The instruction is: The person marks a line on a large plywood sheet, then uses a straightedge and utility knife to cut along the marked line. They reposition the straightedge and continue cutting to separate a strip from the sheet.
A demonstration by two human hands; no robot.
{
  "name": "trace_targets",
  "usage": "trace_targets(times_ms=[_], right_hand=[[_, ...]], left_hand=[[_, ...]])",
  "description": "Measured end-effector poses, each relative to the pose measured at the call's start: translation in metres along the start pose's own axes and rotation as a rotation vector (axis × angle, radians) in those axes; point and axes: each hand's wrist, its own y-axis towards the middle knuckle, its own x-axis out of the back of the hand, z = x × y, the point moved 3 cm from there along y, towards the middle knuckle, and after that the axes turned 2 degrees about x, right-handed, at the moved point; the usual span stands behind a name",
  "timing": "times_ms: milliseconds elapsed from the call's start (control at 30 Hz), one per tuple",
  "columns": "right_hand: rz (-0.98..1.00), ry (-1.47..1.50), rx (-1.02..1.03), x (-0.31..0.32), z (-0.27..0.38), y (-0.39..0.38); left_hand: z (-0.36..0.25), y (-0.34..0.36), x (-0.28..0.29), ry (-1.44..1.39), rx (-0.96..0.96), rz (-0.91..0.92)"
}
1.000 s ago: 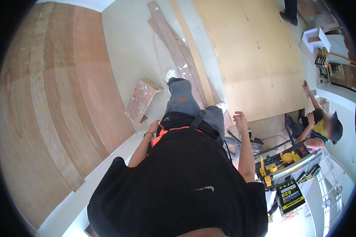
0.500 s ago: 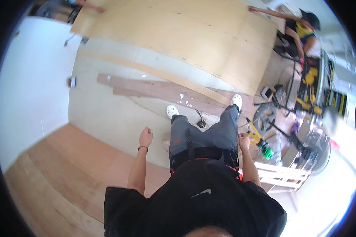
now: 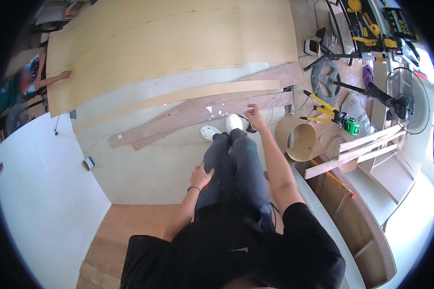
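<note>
My left hand (image 3: 201,177) rests by my left thigh, its fingers loosely apart and empty. My right hand (image 3: 254,115) is held out past my right leg with loosely curled, separated fingers and nothing in it. Below it in the picture are my dark trousers (image 3: 246,173) and white clogs (image 3: 234,123). Long thin wooden strips (image 3: 166,118) lie on the pale floor just beyond my feet. Farther off is a large tan board (image 3: 178,33), with a co-worker's hand (image 3: 64,75) on its left end.
A white wall panel (image 3: 43,173) stands at left. At right are a standing fan (image 3: 410,98), a yellow-legged tripod with a green device (image 3: 349,126), a curled sheet cylinder (image 3: 299,142), loose slats (image 3: 352,154), a tool rack (image 3: 366,29) and a wooden frame (image 3: 347,207).
The view has swung round, bringing the white wall and fan into clearer view. My right hand has reached farther forward; my left hand has come in against my thigh.
</note>
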Motion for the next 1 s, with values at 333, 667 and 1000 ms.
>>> trace_targets(times_ms=[333,667,1000], right_hand=[[0.444,-0.880,0.055,-0.140,-0.161,0.098],[0.085,-1.081,0.451,-0.220,-0.263,0.230],[0.508,-0.893,0.266,-0.209,-0.233,0.258]], left_hand=[[-0.013,0.025,-0.068,-0.012,0.092,-0.196],[-0.004,0.036,-0.091,-0.162,0.283,-0.377],[0.019,0.038,-0.082,-0.147,0.285,-0.360]])
